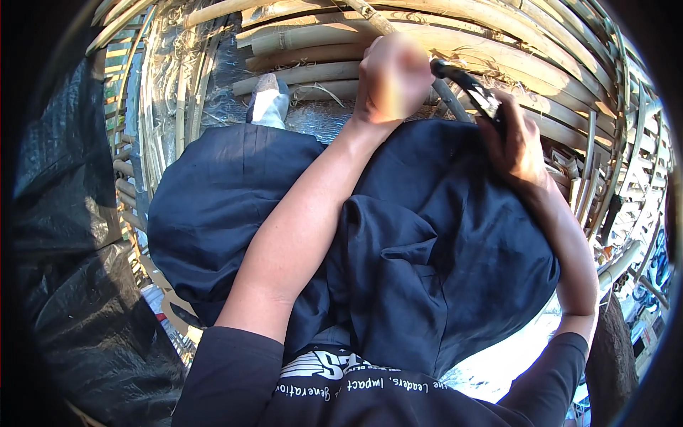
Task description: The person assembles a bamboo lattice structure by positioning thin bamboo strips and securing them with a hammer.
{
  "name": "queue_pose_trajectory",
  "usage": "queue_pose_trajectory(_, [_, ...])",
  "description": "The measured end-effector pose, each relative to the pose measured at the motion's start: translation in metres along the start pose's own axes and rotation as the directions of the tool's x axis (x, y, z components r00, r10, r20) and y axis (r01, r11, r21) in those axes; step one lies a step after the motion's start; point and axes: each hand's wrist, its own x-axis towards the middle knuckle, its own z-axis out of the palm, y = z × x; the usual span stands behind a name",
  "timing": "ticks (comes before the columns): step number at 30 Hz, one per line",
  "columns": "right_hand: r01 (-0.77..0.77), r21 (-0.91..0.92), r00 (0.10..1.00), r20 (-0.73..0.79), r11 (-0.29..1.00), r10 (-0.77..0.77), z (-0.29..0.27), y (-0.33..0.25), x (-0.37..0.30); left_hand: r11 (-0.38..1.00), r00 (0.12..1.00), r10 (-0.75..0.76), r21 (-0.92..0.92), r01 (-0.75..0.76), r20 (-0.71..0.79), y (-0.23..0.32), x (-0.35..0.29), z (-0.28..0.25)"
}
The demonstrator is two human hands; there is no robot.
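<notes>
My left hand [393, 82] is raised at the upper middle, closed in a fist, and part of it is smeared. A thin bamboo pole [371, 16] runs into the fist from above, and a darker length shows again below it to the right. To its right, my right hand [518, 142] grips the dark handle of a hammer [471, 89]. Its black head points left and lies close beside my left fist; whether they touch I cannot tell. The handle has pale, worn-looking patches.
Split bamboo slats [313, 39] lie ahead, with shavings among them. My shoe [269, 103] rests on a shiny sheet. Black plastic sheeting [67, 235] hangs at the left. A bamboo lattice [637, 135] curves along the right, above a dark wooden post [613, 356].
</notes>
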Motion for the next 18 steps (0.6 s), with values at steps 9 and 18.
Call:
queue_pose_trajectory(9, [-0.059, 0.09, 0.992, -0.11, 0.994, 0.068, -0.001, -0.004, -0.004, 0.997, 0.998, -0.07, 0.042, 0.069, 0.01, 0.005, -0.004, 0.002])
queue_pose_trajectory(18, [-0.097, -0.07, 0.993, 0.068, 0.993, 0.101, -0.002, -0.004, -0.001, 0.991, 1.0, 0.02, 0.136, -0.018, -0.013, -0.002, -0.002, 0.003])
